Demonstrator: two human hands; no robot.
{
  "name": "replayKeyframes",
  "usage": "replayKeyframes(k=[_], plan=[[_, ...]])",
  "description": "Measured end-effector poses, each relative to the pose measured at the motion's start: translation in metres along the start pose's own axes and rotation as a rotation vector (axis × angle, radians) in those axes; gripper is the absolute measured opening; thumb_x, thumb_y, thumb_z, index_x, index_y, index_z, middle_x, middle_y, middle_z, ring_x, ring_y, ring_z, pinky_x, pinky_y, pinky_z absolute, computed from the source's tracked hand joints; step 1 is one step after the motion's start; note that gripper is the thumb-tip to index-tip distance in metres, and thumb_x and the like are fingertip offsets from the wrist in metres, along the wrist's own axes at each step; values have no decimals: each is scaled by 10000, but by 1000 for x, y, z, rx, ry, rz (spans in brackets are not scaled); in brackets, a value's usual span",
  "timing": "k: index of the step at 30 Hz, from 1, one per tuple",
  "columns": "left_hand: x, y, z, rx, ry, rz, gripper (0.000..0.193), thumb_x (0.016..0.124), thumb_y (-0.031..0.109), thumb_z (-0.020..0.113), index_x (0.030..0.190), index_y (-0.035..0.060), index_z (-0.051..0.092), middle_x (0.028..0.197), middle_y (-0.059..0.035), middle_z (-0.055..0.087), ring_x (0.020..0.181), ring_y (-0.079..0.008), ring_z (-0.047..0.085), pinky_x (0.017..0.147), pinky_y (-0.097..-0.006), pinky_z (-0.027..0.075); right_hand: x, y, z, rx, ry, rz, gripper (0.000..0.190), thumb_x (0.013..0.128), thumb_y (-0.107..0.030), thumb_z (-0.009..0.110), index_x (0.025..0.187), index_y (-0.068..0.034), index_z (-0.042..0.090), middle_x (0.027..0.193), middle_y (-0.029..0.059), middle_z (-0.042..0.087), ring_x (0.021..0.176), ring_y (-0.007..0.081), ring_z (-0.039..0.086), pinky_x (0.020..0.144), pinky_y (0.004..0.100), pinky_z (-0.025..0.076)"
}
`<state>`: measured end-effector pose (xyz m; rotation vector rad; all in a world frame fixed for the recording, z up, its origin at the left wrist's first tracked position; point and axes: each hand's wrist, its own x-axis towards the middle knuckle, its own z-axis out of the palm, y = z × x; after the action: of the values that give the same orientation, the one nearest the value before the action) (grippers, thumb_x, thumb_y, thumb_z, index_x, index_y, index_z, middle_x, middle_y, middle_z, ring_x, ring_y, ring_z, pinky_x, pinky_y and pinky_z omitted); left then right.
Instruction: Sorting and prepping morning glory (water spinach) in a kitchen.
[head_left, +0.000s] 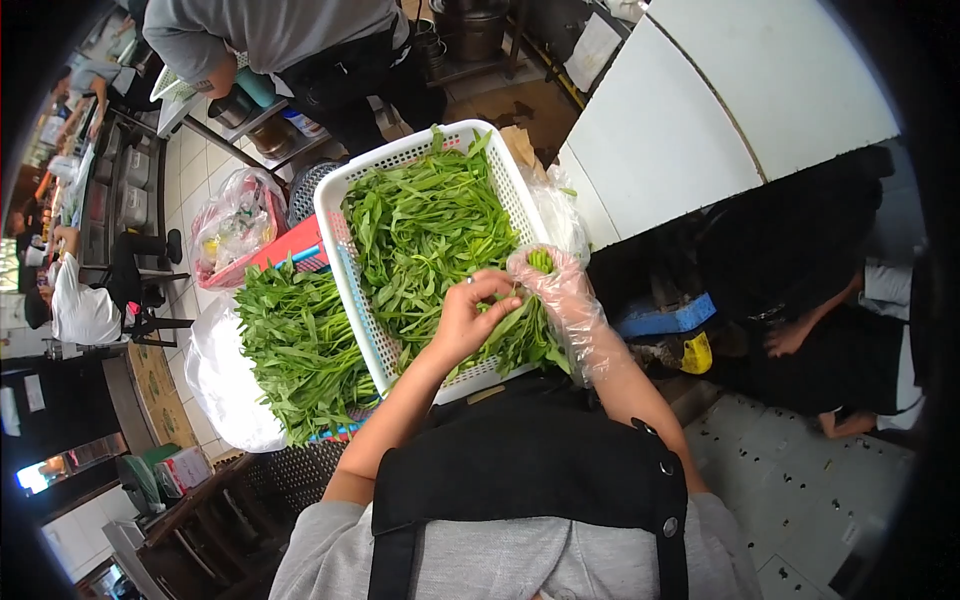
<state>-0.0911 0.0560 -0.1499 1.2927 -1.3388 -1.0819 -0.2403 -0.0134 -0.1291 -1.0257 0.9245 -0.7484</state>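
My right hand (559, 289), in a clear plastic glove, grips a bunch of leafy greens (525, 337) that look like water spinach. The cut stem ends poke up out of the fist and the leaves hang below it. Bare, with a ring on one finger, my left hand (476, 315) curls against that bunch; whether its fingertips pinch a stem or leaf is too small to tell. Beneath both hands stands a white perforated plastic basket (516, 176) full of the same loose greens (427, 217). A second pile of greens (307, 345) lies left of the basket.
A white plastic bag (225, 375) and a red-rimmed container of plastic wrappings (236, 225) sit at left. White panels (675, 127) border the right. One person (300, 37) stands ahead; another person's hand (787, 337) shows at right. More people are at far left.
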Motion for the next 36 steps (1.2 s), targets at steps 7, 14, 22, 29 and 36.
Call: replayKeyframes(k=[7,14,22,29,36], plan=[[-4,9,-14,240,-84,264,228,751,91,753,948,20,664,1036,-113,664,938,-260,617,800,-342,489,-9,1,-9,-86,127,13,131,840,-74,703,940,-39,626,858,8,612,717,60,520,615,208,441],[102,-54,-71,474,182,98,156,801,68,608,923,5,682,864,-134,693,768,-230,667,710,-314,514,-12,-14,-30,-154,-1,-288,63,932,-65,581,901,-26,542,825,45,615,747,106,572,718,263,485],[168,-118,-91,1196,-69,-7,140,761,87,600,893,70,639,938,-134,644,959,-300,607,824,-426,505,-36,-17,-33,-79,84,-130,124,888,-65,641,929,-45,525,817,8,572,707,79,545,654,249,485],[159,-115,-98,1209,-65,48,147,765,136,631,896,68,626,947,-125,632,998,-296,587,820,-417,515,-41,-21,-41,-262,164,-274,171,846,-29,679,965,-46,557,869,-21,553,788,49,504,708,211,451],[145,-64,-104,769,126,34,168,754,144,711,857,23,656,842,-133,688,823,-290,664,754,-390,524,-39,-20,-38,-188,129,-260,209,828,3,686,1004,-23,577,918,1,578,822,75,532,746,232,485]])
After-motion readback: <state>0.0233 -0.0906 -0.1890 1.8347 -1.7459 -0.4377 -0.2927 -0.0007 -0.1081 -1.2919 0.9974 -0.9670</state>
